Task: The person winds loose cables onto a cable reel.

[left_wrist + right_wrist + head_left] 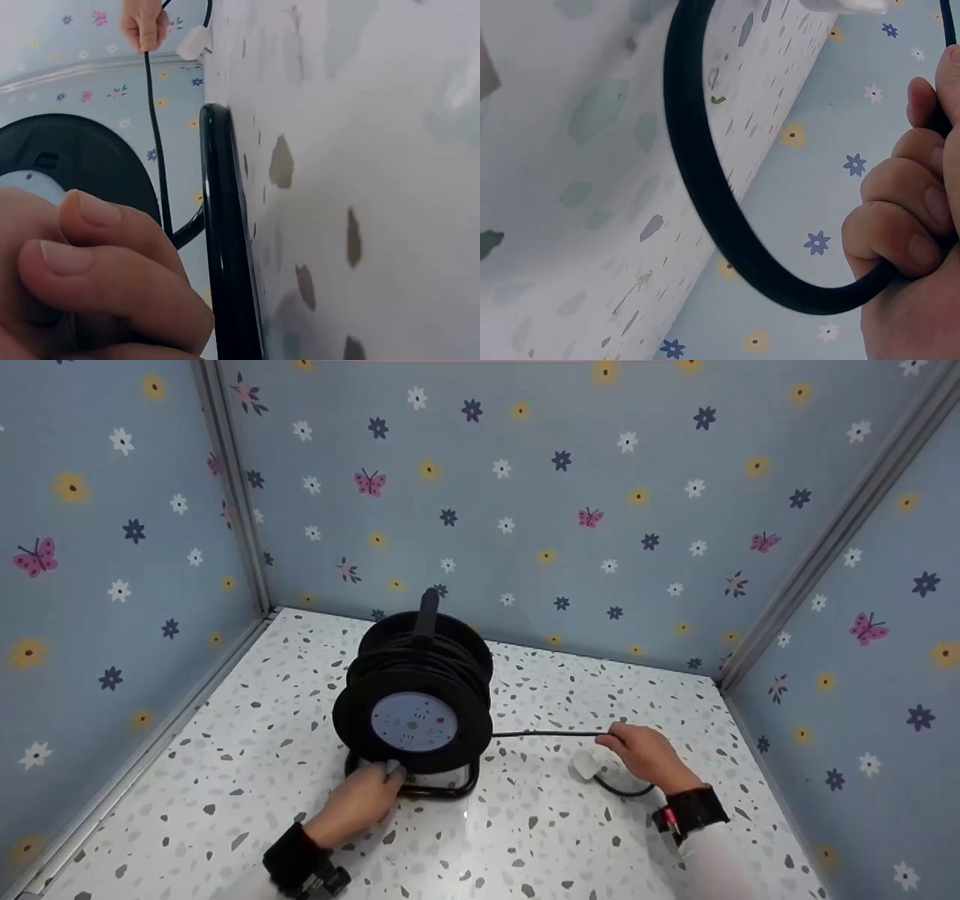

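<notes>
A black cable reel stands on the speckled tabletop, its handle up and its pale round socket plate facing me. My left hand grips the reel's black tubular stand at its lower left; in the left wrist view its fingers curl beside the reel. To the right, my right hand holds the black cable, which runs straight from the reel into the fist. Past the fist, the cable's free end loops down to a white plug close by the hand.
Flower-and-butterfly panels rise behind the table and at both sides, joined by grey metal posts. The white speckled tabletop stretches in front of the reel and between my hands.
</notes>
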Available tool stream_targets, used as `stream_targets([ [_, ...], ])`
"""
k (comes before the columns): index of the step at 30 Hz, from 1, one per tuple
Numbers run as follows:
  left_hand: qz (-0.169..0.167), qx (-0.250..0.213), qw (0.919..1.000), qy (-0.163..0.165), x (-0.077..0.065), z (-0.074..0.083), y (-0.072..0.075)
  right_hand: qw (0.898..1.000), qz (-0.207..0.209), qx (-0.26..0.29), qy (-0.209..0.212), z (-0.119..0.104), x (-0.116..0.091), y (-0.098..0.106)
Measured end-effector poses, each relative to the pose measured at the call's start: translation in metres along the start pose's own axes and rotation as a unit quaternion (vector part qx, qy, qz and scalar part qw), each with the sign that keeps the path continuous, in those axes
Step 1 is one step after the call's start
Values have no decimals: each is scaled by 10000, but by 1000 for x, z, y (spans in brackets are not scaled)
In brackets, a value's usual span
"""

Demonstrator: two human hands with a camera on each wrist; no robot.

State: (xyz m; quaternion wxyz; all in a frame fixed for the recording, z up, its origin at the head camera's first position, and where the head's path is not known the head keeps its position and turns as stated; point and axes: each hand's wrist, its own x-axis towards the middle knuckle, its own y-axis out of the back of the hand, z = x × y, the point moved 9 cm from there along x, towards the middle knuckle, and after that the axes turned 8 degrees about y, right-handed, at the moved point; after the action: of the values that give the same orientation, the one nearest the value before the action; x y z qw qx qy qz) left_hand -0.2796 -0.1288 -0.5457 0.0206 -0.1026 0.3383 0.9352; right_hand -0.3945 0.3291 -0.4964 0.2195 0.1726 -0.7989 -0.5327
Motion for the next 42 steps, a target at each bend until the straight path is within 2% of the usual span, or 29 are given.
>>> stream_targets([
  [4, -56, -338, 9994, 106, -2, -5, 7, 10000, -33, 53, -34, -2, 2, -3],
  [13, 40, -921, 9955, 224, -5, -10, 20, 9999, -96, 62, 87, -9, 8, -11],
  [25, 81, -1858, 9824, 167, -7, -15, 44, 9995, -160, 267, 39, -6, 8, -13],
  [32, 92, -2361, 9712, 301, -8, -16, 58, 9992, -250, 256, -149, -2, 7, -14],
  [42, 82, -2653, 9633, 406, -11, -15, 66, 9988, -453, 201, 17, -11, 12, -15],
])
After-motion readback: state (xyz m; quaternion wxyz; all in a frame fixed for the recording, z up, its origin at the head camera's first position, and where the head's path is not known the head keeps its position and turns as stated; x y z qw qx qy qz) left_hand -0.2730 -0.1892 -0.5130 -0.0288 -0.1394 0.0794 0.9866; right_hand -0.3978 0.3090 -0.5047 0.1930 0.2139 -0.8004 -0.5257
